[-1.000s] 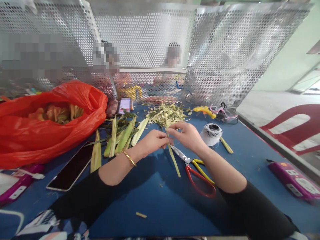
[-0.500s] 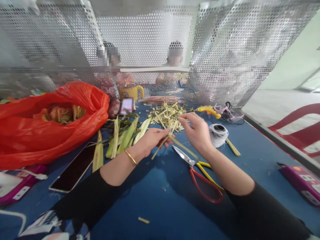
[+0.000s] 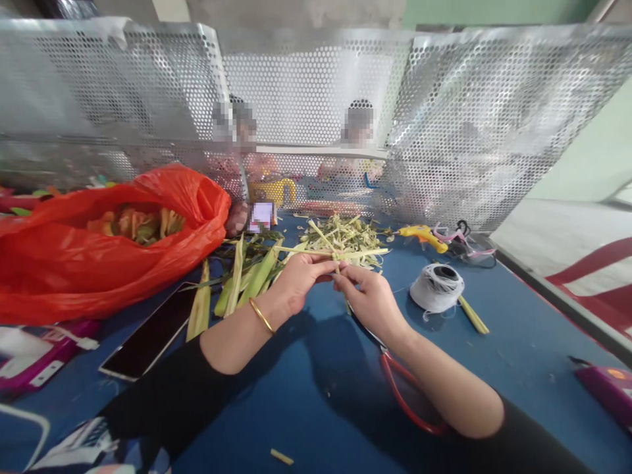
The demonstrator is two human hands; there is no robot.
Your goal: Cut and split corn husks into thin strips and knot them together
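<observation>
My left hand [image 3: 300, 280] pinches crossed pale green leaf strips [image 3: 363, 253] near the middle of the view. Close beside it, my right hand [image 3: 368, 293] has its fingers closed on the same strips, just below where they cross. Strip ends point left, right, up and down from the crossing. Behind the hands lies a heap of shredded leaf pieces [image 3: 345, 230]. Scissors with a red handle [image 3: 402, 395] lie partly hidden under my right hand and forearm. Long leaf pieces [image 3: 257, 273] rest to the left of my left hand.
A red plastic bag [image 3: 197, 217] and a phone [image 3: 151, 332] lie left. White thread [image 3: 437, 288], a yellow glue gun [image 3: 423, 236] and pink glasses [image 3: 461, 243] are at right. A perforated metal screen [image 3: 306, 85] stands behind; two people sit beyond it.
My right hand has come down and in to the strips beside my left hand, and its fingers have closed. The strips now spread in a cross. The view has shifted slightly.
</observation>
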